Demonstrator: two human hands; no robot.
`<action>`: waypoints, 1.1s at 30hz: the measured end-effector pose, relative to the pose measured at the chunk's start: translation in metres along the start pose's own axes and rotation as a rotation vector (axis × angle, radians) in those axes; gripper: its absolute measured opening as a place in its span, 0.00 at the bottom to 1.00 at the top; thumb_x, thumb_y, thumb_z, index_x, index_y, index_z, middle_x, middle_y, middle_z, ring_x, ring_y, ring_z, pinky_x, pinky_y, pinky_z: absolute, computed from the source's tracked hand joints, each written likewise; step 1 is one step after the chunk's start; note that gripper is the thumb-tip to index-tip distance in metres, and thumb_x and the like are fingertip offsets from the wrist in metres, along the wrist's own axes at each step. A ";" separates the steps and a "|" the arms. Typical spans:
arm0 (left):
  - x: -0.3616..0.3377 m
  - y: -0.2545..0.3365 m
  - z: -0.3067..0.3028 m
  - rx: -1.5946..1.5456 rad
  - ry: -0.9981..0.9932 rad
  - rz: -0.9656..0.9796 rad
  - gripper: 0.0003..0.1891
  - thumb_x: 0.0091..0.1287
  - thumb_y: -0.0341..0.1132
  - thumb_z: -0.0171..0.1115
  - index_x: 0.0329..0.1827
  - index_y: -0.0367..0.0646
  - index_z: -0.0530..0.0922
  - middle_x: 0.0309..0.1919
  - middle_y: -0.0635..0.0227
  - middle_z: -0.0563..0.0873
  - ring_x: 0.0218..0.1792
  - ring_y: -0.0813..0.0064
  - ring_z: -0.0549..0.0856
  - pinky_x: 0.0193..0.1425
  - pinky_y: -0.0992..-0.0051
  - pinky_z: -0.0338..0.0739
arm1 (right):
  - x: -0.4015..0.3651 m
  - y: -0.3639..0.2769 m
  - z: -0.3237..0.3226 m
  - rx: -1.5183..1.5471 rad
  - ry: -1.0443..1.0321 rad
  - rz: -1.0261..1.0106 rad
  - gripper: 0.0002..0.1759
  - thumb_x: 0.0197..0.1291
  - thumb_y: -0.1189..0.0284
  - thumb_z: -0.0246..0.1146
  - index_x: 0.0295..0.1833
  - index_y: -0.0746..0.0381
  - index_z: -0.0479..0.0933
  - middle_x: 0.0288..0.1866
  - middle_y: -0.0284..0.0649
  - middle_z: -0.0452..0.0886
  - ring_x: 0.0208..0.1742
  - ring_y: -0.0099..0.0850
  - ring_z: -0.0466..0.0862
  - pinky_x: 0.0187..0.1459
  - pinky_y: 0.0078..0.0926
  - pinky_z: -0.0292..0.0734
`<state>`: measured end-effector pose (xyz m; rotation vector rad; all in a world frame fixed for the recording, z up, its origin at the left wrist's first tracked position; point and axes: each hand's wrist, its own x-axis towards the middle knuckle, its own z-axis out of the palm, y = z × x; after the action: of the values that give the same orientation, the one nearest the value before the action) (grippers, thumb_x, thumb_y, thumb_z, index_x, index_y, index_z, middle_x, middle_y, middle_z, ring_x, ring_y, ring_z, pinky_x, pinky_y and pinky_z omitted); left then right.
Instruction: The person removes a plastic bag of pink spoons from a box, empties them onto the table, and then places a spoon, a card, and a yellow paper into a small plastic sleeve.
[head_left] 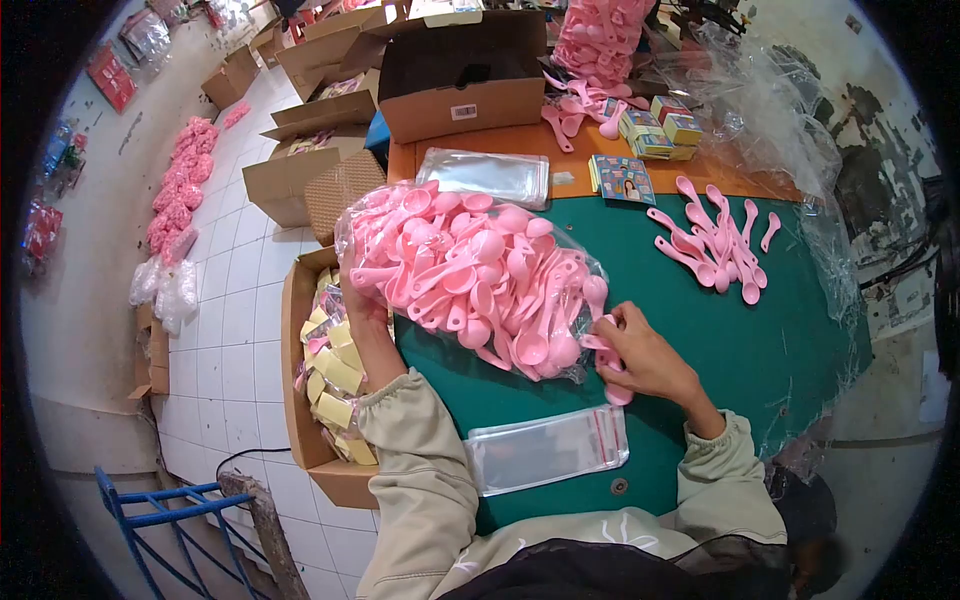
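A clear plastic bag full of pink spoons [470,265] lies tilted over the green table top [700,330]. My left hand [362,300] holds the bag at its left side, its fingers mostly hidden behind the plastic. At the bag's right end, my right hand [640,352] has its fingers closed on pink spoons [617,393]. Loose pink spoons [722,240] are spread on the green surface to the right. Below the bag lies a stack of clear plastic sleeves [547,450].
An open carton [300,400] of packed yellow cards stands left of the table. Behind are more sleeves [485,175], small card stacks [622,178], a brown box [462,105] and crumpled plastic wrap [765,120]. A blue metal frame [165,508] stands at lower left.
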<state>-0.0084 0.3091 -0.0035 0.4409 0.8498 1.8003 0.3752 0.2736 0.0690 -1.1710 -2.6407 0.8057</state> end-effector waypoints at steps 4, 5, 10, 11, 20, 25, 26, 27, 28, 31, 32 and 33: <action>0.008 -0.003 -0.007 0.035 -0.010 0.020 0.26 0.69 0.46 0.43 0.65 0.37 0.63 0.59 0.55 0.73 0.56 0.59 0.77 0.58 0.62 0.75 | -0.004 0.010 -0.006 0.161 0.007 0.004 0.28 0.45 0.71 0.67 0.55 0.58 0.68 0.45 0.50 0.64 0.47 0.47 0.70 0.49 0.36 0.70; 0.008 -0.002 -0.006 0.031 -0.003 0.010 0.26 0.69 0.46 0.43 0.65 0.37 0.64 0.59 0.56 0.73 0.56 0.59 0.77 0.58 0.62 0.75 | -0.003 0.007 -0.009 0.201 0.037 -0.026 0.28 0.46 0.72 0.66 0.55 0.58 0.68 0.45 0.50 0.65 0.46 0.47 0.70 0.48 0.37 0.71; 0.000 0.001 0.007 0.026 -0.017 0.026 0.25 0.70 0.45 0.41 0.64 0.38 0.65 0.59 0.56 0.73 0.57 0.60 0.75 0.60 0.63 0.73 | 0.012 -0.006 0.007 0.000 0.093 -0.008 0.27 0.47 0.72 0.65 0.55 0.58 0.67 0.45 0.52 0.65 0.45 0.47 0.71 0.47 0.37 0.72; 0.000 0.000 0.006 0.025 -0.012 0.026 0.25 0.70 0.45 0.42 0.64 0.38 0.65 0.59 0.56 0.73 0.57 0.60 0.75 0.60 0.63 0.73 | 0.012 -0.007 0.009 -0.031 0.099 0.001 0.27 0.47 0.72 0.65 0.55 0.58 0.68 0.46 0.53 0.64 0.45 0.47 0.71 0.46 0.38 0.72; -0.001 0.000 0.004 0.046 0.021 0.017 0.23 0.69 0.42 0.43 0.63 0.37 0.66 0.57 0.55 0.74 0.55 0.60 0.77 0.57 0.62 0.76 | 0.007 0.019 -0.014 0.368 0.039 -0.012 0.14 0.50 0.77 0.61 0.44 0.62 0.71 0.36 0.38 0.76 0.39 0.34 0.77 0.42 0.29 0.72; 0.003 -0.001 -0.003 0.051 -0.042 0.017 0.27 0.67 0.48 0.48 0.63 0.38 0.66 0.58 0.57 0.75 0.56 0.60 0.77 0.59 0.64 0.73 | -0.006 0.032 -0.037 0.518 -0.009 0.062 0.21 0.52 0.75 0.64 0.53 0.62 0.71 0.47 0.34 0.75 0.46 0.23 0.75 0.49 0.23 0.71; 0.002 0.000 -0.001 0.027 -0.041 0.015 0.25 0.68 0.46 0.47 0.62 0.38 0.67 0.57 0.56 0.75 0.55 0.60 0.77 0.58 0.63 0.74 | -0.008 0.033 -0.043 0.466 -0.046 0.116 0.24 0.52 0.73 0.65 0.56 0.62 0.70 0.51 0.36 0.74 0.49 0.27 0.75 0.53 0.25 0.71; 0.002 0.001 0.002 0.003 -0.041 0.013 0.24 0.69 0.44 0.45 0.62 0.37 0.67 0.57 0.55 0.75 0.55 0.59 0.77 0.57 0.62 0.75 | -0.011 0.033 -0.044 0.364 -0.013 0.128 0.24 0.51 0.72 0.65 0.56 0.62 0.71 0.50 0.38 0.74 0.48 0.29 0.76 0.52 0.26 0.72; 0.001 0.001 0.003 -0.021 -0.040 0.010 0.22 0.69 0.42 0.44 0.61 0.37 0.67 0.56 0.55 0.75 0.54 0.59 0.78 0.56 0.62 0.77 | -0.015 0.032 -0.045 0.263 0.019 0.141 0.24 0.51 0.71 0.66 0.55 0.62 0.71 0.49 0.39 0.74 0.48 0.30 0.76 0.51 0.27 0.72; 0.004 0.000 0.000 -0.028 -0.043 0.027 0.23 0.69 0.41 0.44 0.62 0.36 0.67 0.57 0.54 0.75 0.54 0.59 0.78 0.56 0.62 0.76 | -0.014 0.032 -0.026 -0.105 0.347 0.035 0.25 0.48 0.70 0.67 0.54 0.62 0.71 0.42 0.43 0.74 0.43 0.37 0.76 0.47 0.33 0.72; 0.002 0.000 0.002 0.016 -0.032 0.049 0.23 0.69 0.41 0.44 0.62 0.36 0.66 0.57 0.54 0.74 0.55 0.59 0.77 0.57 0.62 0.76 | -0.013 0.029 -0.017 -0.238 0.496 -0.022 0.26 0.47 0.69 0.68 0.53 0.62 0.71 0.38 0.44 0.74 0.41 0.39 0.76 0.46 0.35 0.71; -0.001 0.000 0.005 0.058 -0.022 0.072 0.23 0.69 0.41 0.44 0.62 0.36 0.66 0.58 0.54 0.74 0.55 0.59 0.77 0.57 0.62 0.76 | -0.009 0.017 -0.009 -0.099 0.448 0.009 0.25 0.47 0.69 0.68 0.52 0.63 0.71 0.38 0.44 0.74 0.40 0.39 0.76 0.46 0.35 0.71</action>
<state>-0.0053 0.3102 0.0003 0.5343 0.8824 1.8362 0.3956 0.2800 0.0690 -1.2189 -2.3236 0.3593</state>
